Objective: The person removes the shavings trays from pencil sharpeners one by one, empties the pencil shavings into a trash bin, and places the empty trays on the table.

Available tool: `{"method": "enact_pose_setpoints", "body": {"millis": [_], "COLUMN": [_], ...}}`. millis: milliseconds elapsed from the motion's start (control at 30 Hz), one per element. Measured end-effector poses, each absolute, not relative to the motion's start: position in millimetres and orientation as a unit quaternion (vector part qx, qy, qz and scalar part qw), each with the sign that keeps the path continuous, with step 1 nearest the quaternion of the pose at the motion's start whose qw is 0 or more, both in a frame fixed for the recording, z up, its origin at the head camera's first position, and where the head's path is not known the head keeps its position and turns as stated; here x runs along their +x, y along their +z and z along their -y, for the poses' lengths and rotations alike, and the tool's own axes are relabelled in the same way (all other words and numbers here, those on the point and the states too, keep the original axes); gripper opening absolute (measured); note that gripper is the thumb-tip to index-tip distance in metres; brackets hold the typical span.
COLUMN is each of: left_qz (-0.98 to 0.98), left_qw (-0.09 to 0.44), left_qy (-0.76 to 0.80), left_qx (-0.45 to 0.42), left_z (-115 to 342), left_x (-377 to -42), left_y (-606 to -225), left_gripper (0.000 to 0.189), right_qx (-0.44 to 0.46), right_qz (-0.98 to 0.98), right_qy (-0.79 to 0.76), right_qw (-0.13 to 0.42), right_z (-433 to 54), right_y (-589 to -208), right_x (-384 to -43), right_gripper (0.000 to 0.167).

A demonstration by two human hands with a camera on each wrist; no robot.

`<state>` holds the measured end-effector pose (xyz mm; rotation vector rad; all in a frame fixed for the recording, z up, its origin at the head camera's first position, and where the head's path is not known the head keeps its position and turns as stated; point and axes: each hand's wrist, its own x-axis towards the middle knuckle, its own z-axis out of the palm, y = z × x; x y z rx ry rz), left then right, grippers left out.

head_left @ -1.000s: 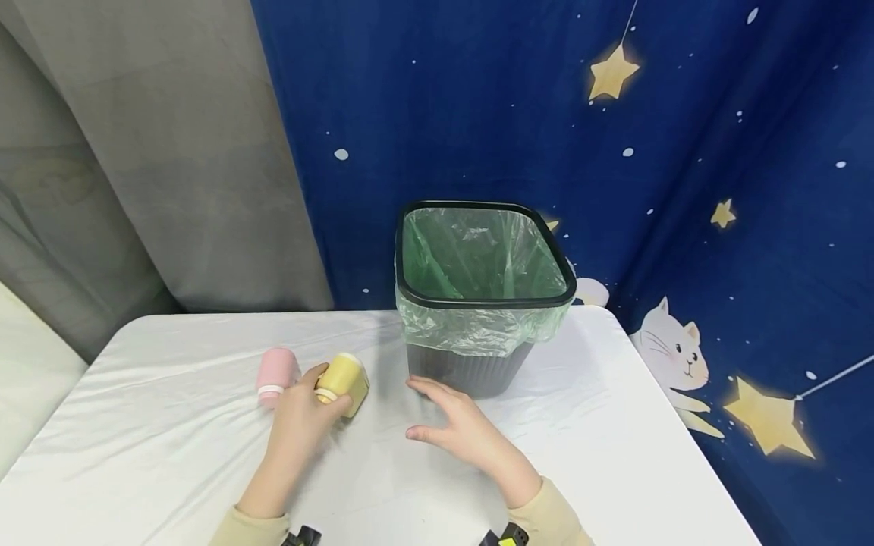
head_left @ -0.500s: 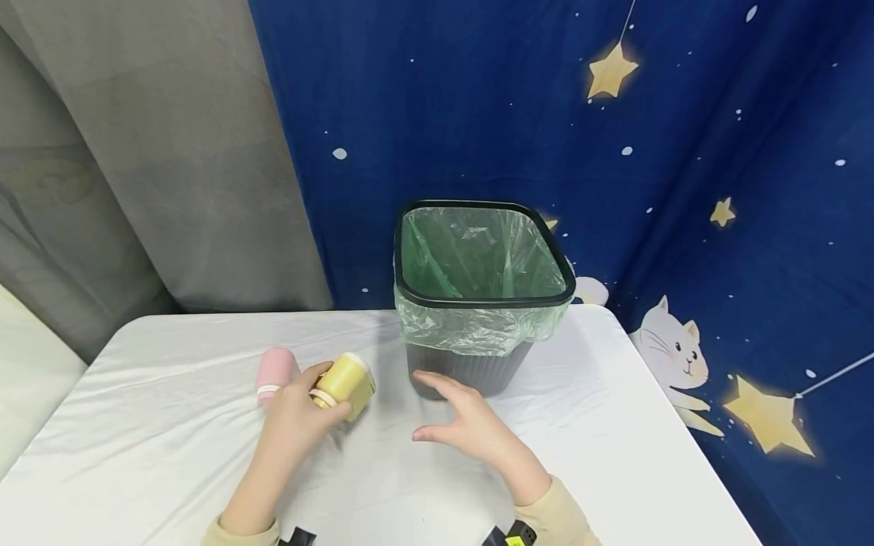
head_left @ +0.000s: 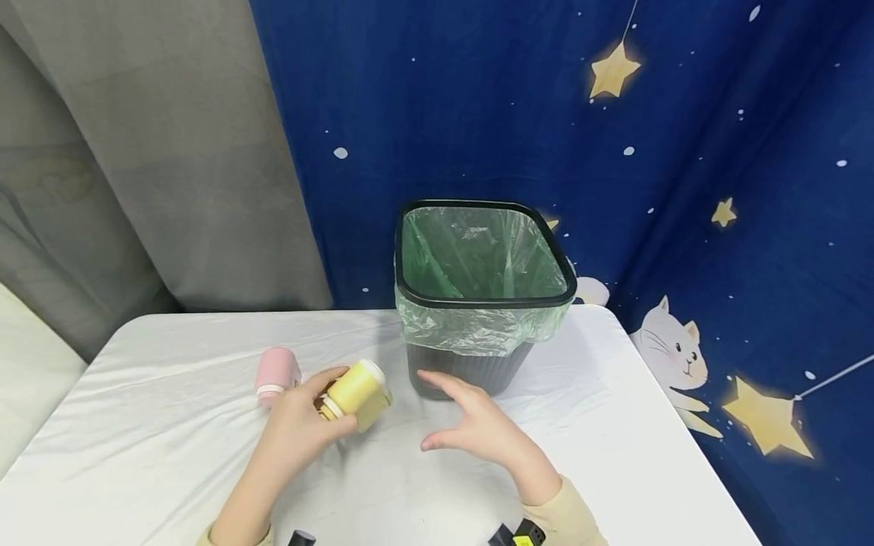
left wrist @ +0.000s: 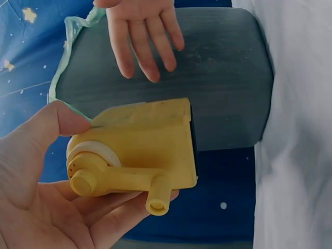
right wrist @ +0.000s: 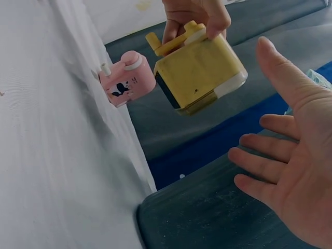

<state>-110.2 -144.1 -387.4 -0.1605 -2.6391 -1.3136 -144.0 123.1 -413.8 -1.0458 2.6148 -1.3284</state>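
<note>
My left hand (head_left: 303,425) grips a yellow pencil sharpener (left wrist: 140,140) with a hand crank, thumb on one side and fingers beneath. In the right wrist view the sharpener (right wrist: 202,72) hangs tilted, its crank pointing back at the holding hand. My right hand (head_left: 478,425) holds nothing; its fingers are spread and straight, thumb apart, in front of the bin. A pink pencil sharpener (head_left: 276,373) with a white crank knob stands on the table just left of my left hand. A dark picture shows on its side in the right wrist view.
A dark grey trash bin (head_left: 467,371) with a black rim and a green plastic liner (head_left: 478,330) stands at the table's back, right of centre. White cloth covers the table (head_left: 171,409). Grey and blue star-patterned curtains (head_left: 478,98) hang behind.
My left hand has moved right with the yellow pencil sharpener, away from the pink one, tilting it further. My right hand has shifted slightly to the right, still spread.
</note>
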Motion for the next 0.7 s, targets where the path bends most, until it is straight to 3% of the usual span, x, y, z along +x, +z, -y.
{"method": "enact_pose_setpoints", "body": {"millis": [700], "left_qz": [0.865], "left_qw": [0.025], "left_qy": [-0.492], "left_qx": [-0.095], "left_z": [133.3], "left_x": [-93.2], "left_y": [-377.3], "left_gripper": [0.061], "right_qx": [-0.359], "right_qz": [-0.824], "right_qy": [-0.438], "right_qw": [0.017], "right_z": [-118.6], "right_y": [-418.5], "right_x": [-145.1], "right_gripper": [0.081]}}
